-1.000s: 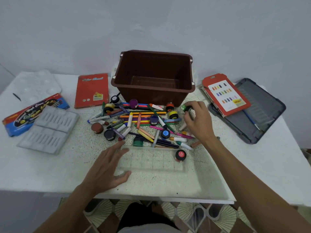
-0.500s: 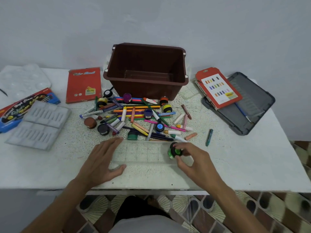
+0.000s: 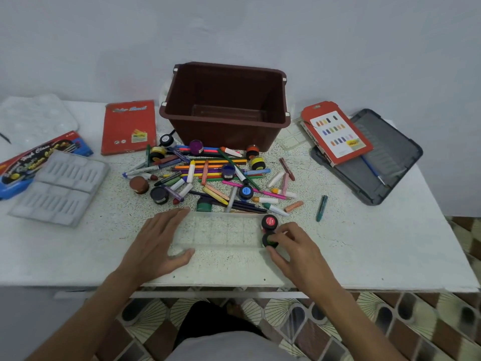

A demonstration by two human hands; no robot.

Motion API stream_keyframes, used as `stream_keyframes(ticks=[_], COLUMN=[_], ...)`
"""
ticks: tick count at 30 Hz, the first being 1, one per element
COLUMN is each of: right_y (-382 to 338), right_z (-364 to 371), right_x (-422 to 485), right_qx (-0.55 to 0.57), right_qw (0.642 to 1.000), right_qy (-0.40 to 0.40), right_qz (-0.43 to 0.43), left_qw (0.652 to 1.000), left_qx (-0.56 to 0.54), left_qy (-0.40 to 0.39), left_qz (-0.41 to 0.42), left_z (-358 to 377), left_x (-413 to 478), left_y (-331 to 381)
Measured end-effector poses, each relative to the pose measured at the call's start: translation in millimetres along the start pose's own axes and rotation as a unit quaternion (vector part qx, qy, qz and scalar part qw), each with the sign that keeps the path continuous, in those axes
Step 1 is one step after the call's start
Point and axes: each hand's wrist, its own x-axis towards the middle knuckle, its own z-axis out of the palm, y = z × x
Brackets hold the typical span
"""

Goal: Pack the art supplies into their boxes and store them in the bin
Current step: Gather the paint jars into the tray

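A clear plastic tray (image 3: pixel 221 230) with square compartments lies at the table's near edge. My left hand (image 3: pixel 158 243) rests flat on its left end, fingers spread. My right hand (image 3: pixel 291 246) pinches a green paint pot (image 3: pixel 269 241) at the tray's near right corner. Just behind it, a red-lidded paint pot (image 3: pixel 270 222) sits in the tray. A heap of loose markers, crayons, pencils and paint pots (image 3: pixel 210 175) covers the table in front of the brown bin (image 3: pixel 226 105), which holds nothing.
On the left lie a grey moulded insert (image 3: pixel 59 186), a blue paint box (image 3: pixel 18 165), a white palette (image 3: pixel 33 118) and a red pencil box (image 3: pixel 128 126). On the right, a red crayon box (image 3: pixel 335 134) lies on an open grey case (image 3: pixel 377 157). A teal crayon (image 3: pixel 321 207) lies alone.
My right hand took the green pot from beside the bin, carried it back and lowered it into the tray's right end. My left hand stayed on the tray.
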Motion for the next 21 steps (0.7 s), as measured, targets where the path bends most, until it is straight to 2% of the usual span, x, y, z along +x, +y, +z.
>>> stream_keyframes(ticks=[3,9,21], right_y=[1,9,24], right_z=[-7,-26,-13], right_x=[1,36,148], right_qx=[0.031,0.055,-0.046], right_qw=[0.999,0.997,0.997], right_qy=[-0.016,0.025,-0.006], right_qz=[0.011,0.042,0.057], left_qw=[1.0,1.0,1.0], left_qx=[-0.002,0.0,-0.003], left_qy=[-0.002,-0.005,0.002], left_qz=[-0.003,-0.003,0.0], left_z=[1,1,0], left_x=[0,-1,0], left_y=[-1,-2,0])
